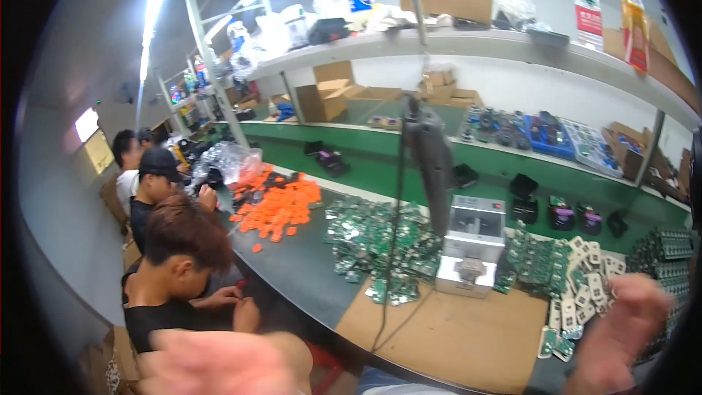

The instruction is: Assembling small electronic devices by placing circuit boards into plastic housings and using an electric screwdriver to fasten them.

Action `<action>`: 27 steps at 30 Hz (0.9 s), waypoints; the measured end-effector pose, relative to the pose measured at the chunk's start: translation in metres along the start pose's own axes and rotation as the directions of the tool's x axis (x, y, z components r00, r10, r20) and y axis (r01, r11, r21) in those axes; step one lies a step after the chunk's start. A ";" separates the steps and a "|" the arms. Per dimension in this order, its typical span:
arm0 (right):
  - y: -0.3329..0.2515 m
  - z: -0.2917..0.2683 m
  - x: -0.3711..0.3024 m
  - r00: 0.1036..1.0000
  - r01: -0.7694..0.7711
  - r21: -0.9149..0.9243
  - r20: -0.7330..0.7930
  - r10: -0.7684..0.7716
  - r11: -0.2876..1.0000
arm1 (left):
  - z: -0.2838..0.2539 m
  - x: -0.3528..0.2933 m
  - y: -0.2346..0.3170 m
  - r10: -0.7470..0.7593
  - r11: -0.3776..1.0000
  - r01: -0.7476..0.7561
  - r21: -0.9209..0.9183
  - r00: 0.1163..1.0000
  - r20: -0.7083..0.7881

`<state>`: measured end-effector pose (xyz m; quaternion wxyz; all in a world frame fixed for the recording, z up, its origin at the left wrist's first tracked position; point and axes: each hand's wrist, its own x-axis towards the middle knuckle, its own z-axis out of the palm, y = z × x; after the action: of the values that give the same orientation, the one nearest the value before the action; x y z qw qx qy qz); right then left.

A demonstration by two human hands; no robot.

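At the lower edge, nearest: the person's left hand (216,362), bare, blurred, fingers loosely together, in front of a seated co-worker in a black top (157,314); how far it is open and whether it has hold of anything cannot be told. At lower right: the person's right hand (621,329), bare, blurred, raised with fingers bent; its grip likewise cannot be told.

Between the hands: one flat brown cardboard sheet (446,336), laid on a dark grey worktop (296,263). Just beside the right hand: a spread of white flat pieces with dark square marks (594,285), overlapping, some against green boards.

At the sheet's rear edge: one grey-and-silver box-shaped machine (475,219), upright. To its left, a loose heap of small green circuit boards (376,238); to its right, rows of green board panels (537,260). At far right, dark green stacked boards (673,271).

Farther left along the worktop: a heap of bright orange plastic pieces (285,201), with crumpled clear plastic bags (227,161) behind.

Above the worktop: one dark elongated hanging tool (431,161), blurred.

Beyond: black-and-purple parts (561,214) against a green back panel (365,153); a blue tray of parts (548,134); a pale upper shelf (468,42) bearing a clear bottle with a red-and-white label (587,7).
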<state>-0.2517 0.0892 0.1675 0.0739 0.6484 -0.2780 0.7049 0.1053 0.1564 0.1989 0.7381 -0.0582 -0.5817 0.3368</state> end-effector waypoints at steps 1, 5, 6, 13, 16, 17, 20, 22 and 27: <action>0.043 0.035 -0.042 0.952 -0.307 0.381 0.111 0.286 0.872 | -0.010 -0.045 0.021 -0.182 0.969 0.170 0.177 0.982 0.053; 0.109 0.007 -0.162 0.758 -0.024 -0.195 0.636 0.146 0.980 | -0.025 -0.186 0.025 -0.683 0.686 0.463 0.562 0.676 0.276; 0.107 0.006 -0.163 0.725 -0.033 -0.129 0.680 0.113 0.991 | -0.027 -0.208 0.042 -0.827 0.494 0.660 0.566 0.558 0.072; 0.102 0.023 -0.153 0.855 0.064 0.097 0.508 -0.105 0.993 | 0.038 -0.176 0.063 -0.528 0.731 0.681 0.037 0.530 0.664; 0.123 -0.001 -0.121 0.919 0.080 -0.186 0.393 0.000 0.979 | 0.108 -0.233 0.073 -0.259 0.626 0.779 -0.027 0.240 0.936; 0.129 -0.012 -0.113 0.942 -0.012 -0.319 0.315 0.118 0.948 | 0.122 -0.251 0.081 -0.220 0.603 0.793 -0.085 0.268 0.938; 0.146 -0.038 -0.095 0.900 -0.217 -0.619 0.172 0.400 0.754 | 0.157 -0.284 0.108 -0.079 0.536 0.842 -0.051 0.110 0.991; 0.158 -0.051 -0.100 0.864 -0.267 -0.680 0.146 0.483 0.683 | 0.164 -0.270 0.113 -0.155 0.517 0.855 -0.047 0.148 0.977; 0.126 -0.103 -0.048 0.941 -0.125 -0.776 0.105 0.321 0.618 | 0.155 -0.266 0.110 -0.178 0.469 0.883 0.001 0.094 0.979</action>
<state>-0.3932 0.0465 0.0842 0.2167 0.5952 -0.6329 0.4453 -0.1072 0.0435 -0.0223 0.2907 0.1362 -0.9190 -0.2288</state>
